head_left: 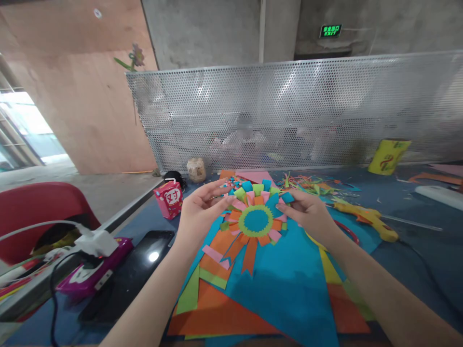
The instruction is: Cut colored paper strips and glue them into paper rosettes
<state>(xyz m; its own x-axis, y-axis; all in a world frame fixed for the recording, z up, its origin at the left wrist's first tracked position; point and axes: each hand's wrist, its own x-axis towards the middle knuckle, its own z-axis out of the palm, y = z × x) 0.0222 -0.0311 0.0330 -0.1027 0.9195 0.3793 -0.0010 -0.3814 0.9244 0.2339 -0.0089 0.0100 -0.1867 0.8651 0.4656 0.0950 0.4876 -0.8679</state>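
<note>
A paper rosette (265,235) with a blue centre, a green scalloped ring and layers of orange, pink, green and blue loops is held up above a stack of coloured paper. Two notched orange tails hang from its lower edge. My left hand (202,209) grips its left edge between thumb and fingers. On the upper right side, my right hand (307,211) pinches a blue paper strip (275,202) against the outer loops. Beneath lie a large blue sheet (285,284), orange sheets (213,313) and cut orange, pink and green strips.
A yellow glue gun (365,217) with its cord lies at right, near paper scraps (307,183). At left are a black phone (126,279), a purple power strip (97,277) and a pink box (169,198). A perforated metal screen (217,106) stands behind the table.
</note>
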